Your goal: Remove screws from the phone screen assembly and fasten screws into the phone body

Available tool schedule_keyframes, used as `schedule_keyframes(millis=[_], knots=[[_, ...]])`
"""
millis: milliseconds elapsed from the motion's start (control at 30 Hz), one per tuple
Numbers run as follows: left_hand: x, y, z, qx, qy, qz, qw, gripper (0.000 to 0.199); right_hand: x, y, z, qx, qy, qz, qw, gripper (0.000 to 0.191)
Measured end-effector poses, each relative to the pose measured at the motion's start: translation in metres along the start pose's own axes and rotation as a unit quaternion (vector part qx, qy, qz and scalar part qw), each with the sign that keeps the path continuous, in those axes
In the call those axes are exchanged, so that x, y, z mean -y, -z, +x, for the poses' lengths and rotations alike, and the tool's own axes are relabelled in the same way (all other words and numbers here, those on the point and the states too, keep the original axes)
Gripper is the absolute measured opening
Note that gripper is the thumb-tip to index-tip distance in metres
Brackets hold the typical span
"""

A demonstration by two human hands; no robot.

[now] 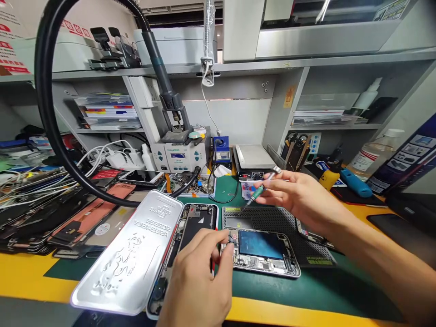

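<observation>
An opened phone (262, 245) lies on the green mat, its circuit boards and dark battery exposed. My left hand (200, 272) is closed at its left end, with thumb and index fingertip on the frame; the covered corner is hidden. Above the far side of the phone, my right hand (293, 193) grips a small screwdriver (260, 190) with a green barrel and metal cap, tip pointing down and left, apart from the phone. Behind my left hand lies a second opened phone (200, 220), beside a silver embossed screen-assembly tray (129, 254).
A perforated dark pad (306, 240) lies under and behind the phone. Stacked phone parts (30, 227) crowd the left. At the back stand a hot-air station (182, 154) with a looping black hose (44, 91) and a heating plate (255, 159). A bottle (374, 154) stands right.
</observation>
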State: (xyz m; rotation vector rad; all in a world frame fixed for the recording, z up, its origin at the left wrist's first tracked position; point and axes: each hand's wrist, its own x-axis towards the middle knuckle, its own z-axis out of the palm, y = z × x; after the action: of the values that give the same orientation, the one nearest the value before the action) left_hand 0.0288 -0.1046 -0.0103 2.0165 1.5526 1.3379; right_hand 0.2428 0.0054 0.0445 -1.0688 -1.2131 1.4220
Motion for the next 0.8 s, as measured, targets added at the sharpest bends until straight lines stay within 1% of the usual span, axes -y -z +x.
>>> schedule_keyframes(millis=[67, 133, 233, 333, 500, 667, 800], knots=[[-0.003, -0.015, -0.002, -0.036, 0.017, -0.018, 0.999, 0.014, 0.002, 0.002, -0.013, 0.012, -0.022, 0.036, 0.999, 0.008], [-0.005, -0.027, -0.004, -0.061, 0.011, -0.023, 0.998, 0.016, 0.002, 0.004, -0.022, 0.019, -0.042, 0.059, 0.997, 0.008], [-0.007, -0.036, -0.005, -0.081, -0.011, -0.023, 0.996, 0.018, 0.000, 0.004, -0.027, 0.028, -0.060, 0.082, 0.994, 0.010], [-0.010, -0.038, -0.004, -0.090, -0.029, -0.019, 0.995, 0.018, -0.004, 0.005, -0.028, 0.031, -0.063, 0.094, 0.993, 0.012], [-0.012, -0.036, -0.002, -0.102, -0.054, -0.018, 0.993, 0.014, -0.006, 0.007, -0.028, 0.033, -0.063, 0.098, 0.993, 0.015], [-0.012, -0.035, -0.001, -0.101, -0.056, -0.019, 0.993, 0.013, -0.006, 0.006, -0.030, 0.033, -0.055, 0.089, 0.994, 0.013], [-0.011, -0.036, -0.002, -0.102, -0.054, -0.021, 0.993, 0.014, -0.006, 0.005, -0.030, 0.031, -0.051, 0.077, 0.995, 0.017]])
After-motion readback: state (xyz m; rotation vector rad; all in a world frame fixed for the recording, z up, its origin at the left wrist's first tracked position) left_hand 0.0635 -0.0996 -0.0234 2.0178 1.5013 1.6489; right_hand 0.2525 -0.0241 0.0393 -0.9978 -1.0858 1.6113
